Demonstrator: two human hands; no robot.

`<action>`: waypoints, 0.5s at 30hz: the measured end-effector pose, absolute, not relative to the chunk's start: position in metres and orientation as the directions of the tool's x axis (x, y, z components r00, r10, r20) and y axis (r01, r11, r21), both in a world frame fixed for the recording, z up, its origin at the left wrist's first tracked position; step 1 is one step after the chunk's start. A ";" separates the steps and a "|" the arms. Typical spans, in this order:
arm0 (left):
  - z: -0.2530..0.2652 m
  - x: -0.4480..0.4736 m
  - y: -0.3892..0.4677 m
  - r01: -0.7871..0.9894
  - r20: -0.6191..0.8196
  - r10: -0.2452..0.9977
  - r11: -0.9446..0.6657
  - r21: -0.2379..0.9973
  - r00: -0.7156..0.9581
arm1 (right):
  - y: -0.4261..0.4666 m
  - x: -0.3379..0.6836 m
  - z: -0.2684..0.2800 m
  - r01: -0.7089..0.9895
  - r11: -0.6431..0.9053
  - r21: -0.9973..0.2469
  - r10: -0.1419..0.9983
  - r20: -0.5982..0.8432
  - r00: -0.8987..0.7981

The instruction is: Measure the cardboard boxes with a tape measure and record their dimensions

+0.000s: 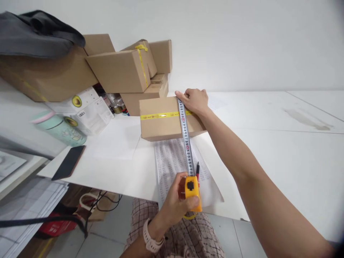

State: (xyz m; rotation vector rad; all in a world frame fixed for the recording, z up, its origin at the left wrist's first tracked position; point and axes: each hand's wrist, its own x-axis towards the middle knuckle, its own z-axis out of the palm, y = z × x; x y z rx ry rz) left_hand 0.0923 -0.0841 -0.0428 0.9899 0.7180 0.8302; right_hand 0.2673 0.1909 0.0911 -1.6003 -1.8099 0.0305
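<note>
My left hand [174, 200] grips a yellow tape measure [192, 193] near the table's front edge, thumb on its side. The silver blade [185, 132] runs out from the case, away from me and across the top of a cardboard box [159, 123] banded with yellow tape. At the box's far edge, my right hand [195, 100] pinches the blade's end, with its fingers curled there; the end itself is hidden. Under the blade lie printed sheets [172, 161] covered in rows of figures. A red and black pen [198, 170] rests on them, partly behind the tape measure.
Stacked cardboard boxes [118, 71] stand at the back left, with a dark grey cloth item [37, 36] on top. White avocado-printed boxes [94, 114], a mint bottle [59, 129] and a dark phone [69, 163] occupy the left side. Black cables [94, 208] hang below the table.
</note>
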 end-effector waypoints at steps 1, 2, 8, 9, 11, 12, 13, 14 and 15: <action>-0.044 0.090 -0.086 -0.275 -0.128 0.857 0.297 0.914 0.499 | 0.192 0.269 0.091 0.855 0.231 -0.465 0.877 0.480 0.024; -0.046 0.086 -0.089 -0.283 -0.119 0.859 0.290 0.914 0.498 | 0.194 0.272 0.090 0.851 0.231 -0.472 0.878 0.478 0.027; -0.057 0.057 -0.105 -0.166 -0.162 0.879 0.260 0.951 0.449 | 0.178 0.270 0.085 0.885 0.249 -0.394 0.838 0.546 0.007; -0.059 0.053 -0.106 -0.149 -0.158 0.883 0.246 0.958 0.442 | 0.167 0.266 0.084 0.896 0.253 -0.365 0.823 0.568 -0.001; -0.061 0.047 -0.107 -0.127 -0.154 0.882 0.233 0.964 0.446 | 0.140 0.257 0.079 0.913 0.258 -0.315 0.797 0.603 -0.017; -0.061 0.046 -0.107 -0.118 -0.155 0.879 0.231 0.966 0.451 | 0.125 0.253 0.075 0.920 0.254 -0.299 0.787 0.617 -0.016; -0.061 0.046 -0.106 -0.109 -0.154 0.877 0.227 0.968 0.455 | 0.110 0.250 0.070 0.926 0.246 -0.287 0.777 0.629 -0.012; -0.060 0.045 -0.105 -0.097 -0.152 0.877 0.219 0.971 0.456 | 0.097 0.248 0.062 0.929 0.239 -0.281 0.767 0.642 -0.003; -0.060 0.045 -0.104 -0.080 -0.150 0.876 0.208 0.975 0.458 | 0.085 0.247 0.054 0.929 0.239 -0.282 0.755 0.656 0.005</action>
